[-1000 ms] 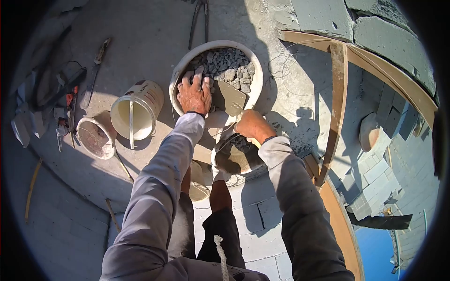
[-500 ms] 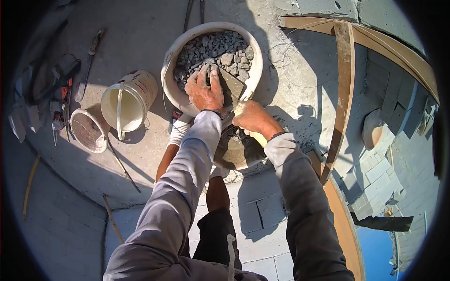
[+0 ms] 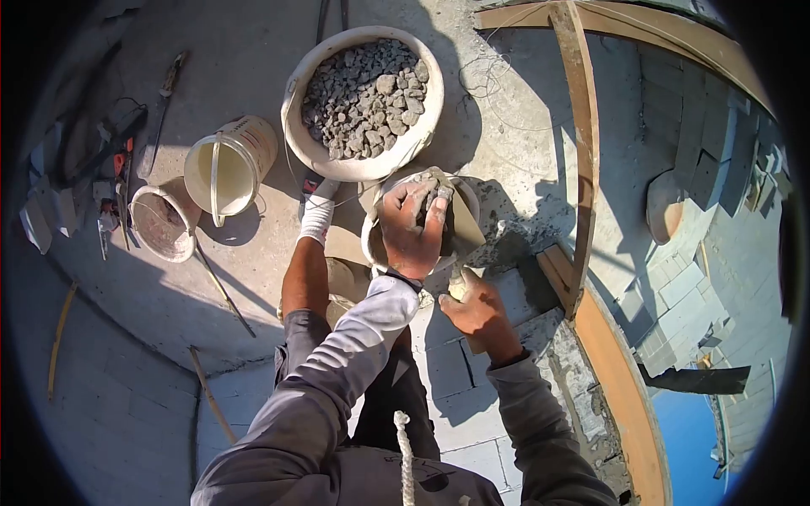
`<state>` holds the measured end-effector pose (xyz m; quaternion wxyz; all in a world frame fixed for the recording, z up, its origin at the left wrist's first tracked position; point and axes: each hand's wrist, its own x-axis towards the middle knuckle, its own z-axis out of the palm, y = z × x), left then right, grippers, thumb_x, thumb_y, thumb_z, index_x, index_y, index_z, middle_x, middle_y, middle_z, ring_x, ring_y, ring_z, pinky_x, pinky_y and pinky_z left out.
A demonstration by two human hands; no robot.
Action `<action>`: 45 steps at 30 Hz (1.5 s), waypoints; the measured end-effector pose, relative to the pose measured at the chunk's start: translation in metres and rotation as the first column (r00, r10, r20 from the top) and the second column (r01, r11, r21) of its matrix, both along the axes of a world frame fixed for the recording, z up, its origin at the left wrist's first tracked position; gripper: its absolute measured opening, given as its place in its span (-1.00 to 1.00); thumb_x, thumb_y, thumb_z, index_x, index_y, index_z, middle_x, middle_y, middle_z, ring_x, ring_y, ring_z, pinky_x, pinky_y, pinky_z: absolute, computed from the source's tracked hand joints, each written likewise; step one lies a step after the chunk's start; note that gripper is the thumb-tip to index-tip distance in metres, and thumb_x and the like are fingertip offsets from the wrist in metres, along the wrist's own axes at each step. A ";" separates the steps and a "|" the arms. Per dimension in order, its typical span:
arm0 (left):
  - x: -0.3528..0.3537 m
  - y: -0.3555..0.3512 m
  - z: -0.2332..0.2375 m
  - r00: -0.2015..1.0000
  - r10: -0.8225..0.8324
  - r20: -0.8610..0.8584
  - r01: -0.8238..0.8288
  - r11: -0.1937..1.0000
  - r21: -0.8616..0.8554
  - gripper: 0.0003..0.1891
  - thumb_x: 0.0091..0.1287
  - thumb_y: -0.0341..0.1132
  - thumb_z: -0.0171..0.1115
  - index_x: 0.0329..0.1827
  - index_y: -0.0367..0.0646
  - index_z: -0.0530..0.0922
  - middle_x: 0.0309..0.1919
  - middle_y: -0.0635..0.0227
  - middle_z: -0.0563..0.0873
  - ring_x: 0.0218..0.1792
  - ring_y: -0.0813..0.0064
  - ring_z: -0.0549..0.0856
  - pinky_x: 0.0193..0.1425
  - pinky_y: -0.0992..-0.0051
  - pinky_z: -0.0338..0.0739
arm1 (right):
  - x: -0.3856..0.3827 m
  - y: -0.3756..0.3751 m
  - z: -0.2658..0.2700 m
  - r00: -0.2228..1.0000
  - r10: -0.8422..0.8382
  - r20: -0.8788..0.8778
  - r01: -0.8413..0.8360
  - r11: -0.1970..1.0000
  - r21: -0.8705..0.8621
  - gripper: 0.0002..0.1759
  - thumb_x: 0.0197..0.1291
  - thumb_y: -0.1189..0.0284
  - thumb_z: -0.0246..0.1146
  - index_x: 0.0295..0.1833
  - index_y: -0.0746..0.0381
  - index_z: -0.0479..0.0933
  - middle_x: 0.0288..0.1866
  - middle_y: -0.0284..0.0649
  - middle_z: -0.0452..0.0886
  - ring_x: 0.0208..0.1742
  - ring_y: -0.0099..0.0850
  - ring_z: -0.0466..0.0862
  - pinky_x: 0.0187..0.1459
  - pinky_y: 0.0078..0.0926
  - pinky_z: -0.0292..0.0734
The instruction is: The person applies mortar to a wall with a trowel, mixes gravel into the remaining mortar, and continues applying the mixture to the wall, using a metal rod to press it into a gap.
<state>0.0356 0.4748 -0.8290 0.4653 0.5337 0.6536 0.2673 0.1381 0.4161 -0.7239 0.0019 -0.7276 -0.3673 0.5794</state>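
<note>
My right hand [image 3: 479, 310] is wrapped round the pale handle of a trowel [image 3: 469, 229]. Its flat blade reaches up over a smaller white bucket [image 3: 371, 244] in front of me. With fingers curved, my left hand [image 3: 412, 232] presses on grey gravel [image 3: 437, 181] lying against the blade above this bucket. The palm and the hand hide part of the load and most of the bucket's inside. Just beyond stands a large round tub [image 3: 295, 139], holding a heap of grey crushed stone [image 3: 363, 97].
At left stand a white bucket [image 3: 261, 152] with a handle and a smaller dirty bucket [image 3: 143, 244]. Tools [image 3: 126, 160] lie farther left. A wooden plank [image 3: 584, 152] leans at right beside a board [image 3: 620, 379]. My shoe and sock [image 3: 317, 215] are by the tub.
Both hands have come back from the large tub toward me, bringing the trowel and gravel over the smaller bucket. The view has shifted slightly.
</note>
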 end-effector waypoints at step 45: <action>-0.017 -0.083 -0.120 0.920 -0.298 0.254 0.382 0.825 -0.416 -0.33 0.30 0.10 0.18 0.31 -0.21 0.40 0.27 0.03 0.46 0.30 0.18 0.42 0.36 0.39 0.22 | 0.062 -0.093 -0.118 0.536 0.531 0.656 -0.603 0.785 -0.142 -0.77 -0.02 0.41 0.25 -0.20 0.24 0.55 -0.42 -0.22 0.63 -0.37 -0.33 0.70 -0.43 -0.38 0.57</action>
